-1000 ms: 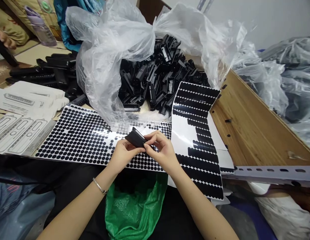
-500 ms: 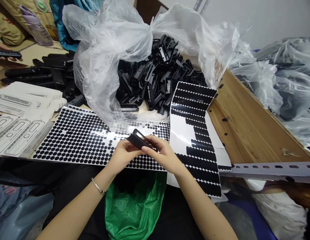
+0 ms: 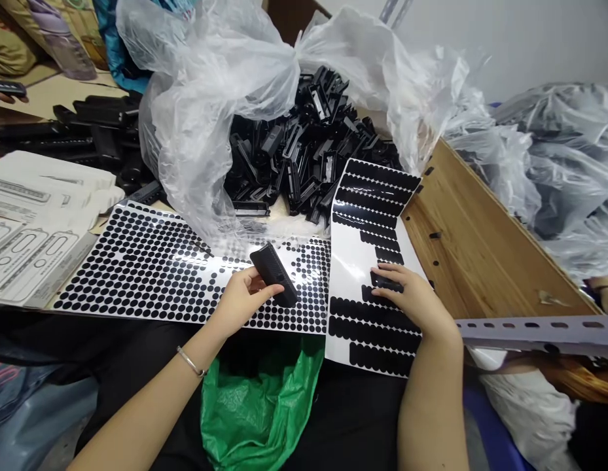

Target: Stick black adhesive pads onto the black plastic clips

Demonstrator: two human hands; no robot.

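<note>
My left hand (image 3: pixel 247 293) is closed around one end of a black plastic part (image 3: pixel 274 275), long and narrow with a patterned face. It is held tilted above a white sheet of round black dots (image 3: pixel 151 268). Over on the right, my right hand (image 3: pixel 414 297) rests on a sheet of black stickers (image 3: pixel 372 327) with scalloped edges. Its fingers are stretched out and apart, their tips at a short black strip beside a bare white patch. Whether a sticker is lifting under them, I cannot tell.
Behind the sheets, a clear plastic bag (image 3: pixel 200 111) surrounds a heap of black plastic parts (image 3: pixel 304 150). Printed cards (image 3: pixel 33 255) and more black parts (image 3: pixel 102 124) lie left. A green bag (image 3: pixel 259 405) hangs below. A wooden board (image 3: pixel 490 242) stands right. Another person's hand (image 3: pixel 9 97) shows far left.
My right hand has let go of the black part and moved right onto the sticker sheet. The part, now in my left hand alone, has turned to show its patterned face.
</note>
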